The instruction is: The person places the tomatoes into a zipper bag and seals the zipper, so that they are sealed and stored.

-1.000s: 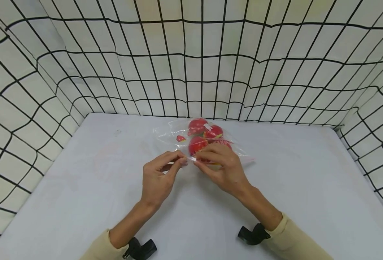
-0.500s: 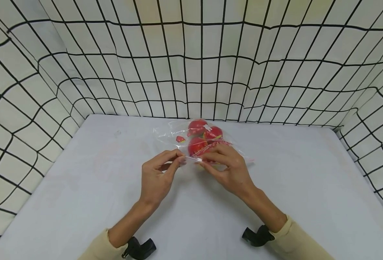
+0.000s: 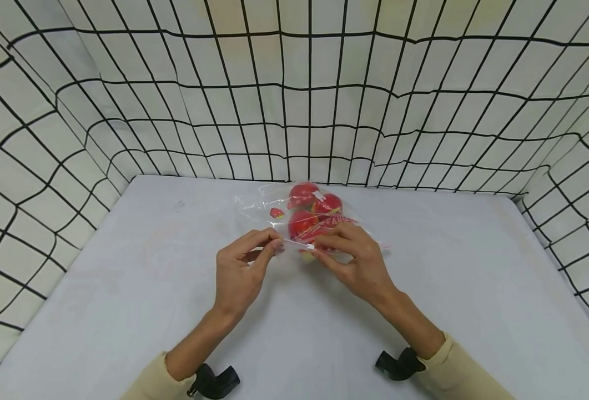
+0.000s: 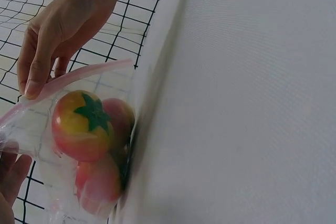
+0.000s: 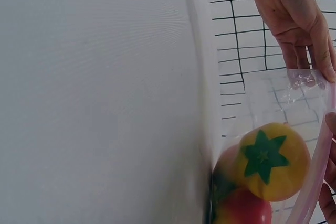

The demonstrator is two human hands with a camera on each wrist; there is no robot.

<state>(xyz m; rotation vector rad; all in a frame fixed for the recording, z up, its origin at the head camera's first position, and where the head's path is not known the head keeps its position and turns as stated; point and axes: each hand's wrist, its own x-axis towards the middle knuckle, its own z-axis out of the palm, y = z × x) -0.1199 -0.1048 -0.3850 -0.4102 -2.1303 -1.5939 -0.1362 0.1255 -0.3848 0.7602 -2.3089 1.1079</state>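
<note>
A clear plastic slider bag [image 3: 255, 206] with a pink zip edge stands near the back of the table, several red tomatoes [image 3: 302, 223] inside it. Green star-shaped tops show on the tomatoes [image 4: 84, 124] in both wrist views. My left hand [image 3: 241, 272] pinches the left end of the bag's zip edge between thumb and fingers. My right hand [image 3: 356, 266] pinches the zip at the small white slider [image 3: 310, 246], to the right of the left hand. In the left wrist view the right hand's thumb presses the pink zip [image 4: 68, 78].
The bag stands on a white table [image 3: 164, 289]. A black net [image 3: 310, 87] over white walls encloses the back and both sides. Black camera mounts [image 3: 399, 364] sit at both wrists, by the beige sleeves.
My right hand has moved a little to the right together with the white slider, so the strip of zip between both hands is longer. My left hand stays nearly in place.
</note>
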